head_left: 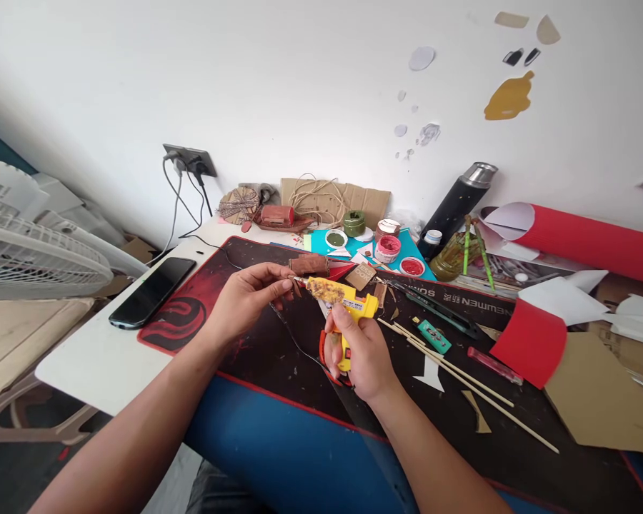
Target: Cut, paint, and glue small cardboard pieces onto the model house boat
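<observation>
My right hand [361, 350] is wrapped around the grip of a yellow hot glue gun [354, 303], whose body is stained brown near the front. Its nozzle points left, toward my left hand [251, 300]. There the thumb and fingers are pinched together right at the nozzle, over a small brownish piece that is mostly hidden. A black cord [294, 339] runs beneath both hands. Just behind the nozzle lies a brown-painted cardboard roll [308, 265] on the dark desk mat [268, 378].
A phone [153, 293] lies at the left, near a fan [43, 250]. Open paint jars [388, 248] stand at the back beside a black flask [458, 203]. Right of my hands are a green utility knife [434, 308], thin wooden sticks [476, 385], red paper [530, 343] and cardboard [605, 392].
</observation>
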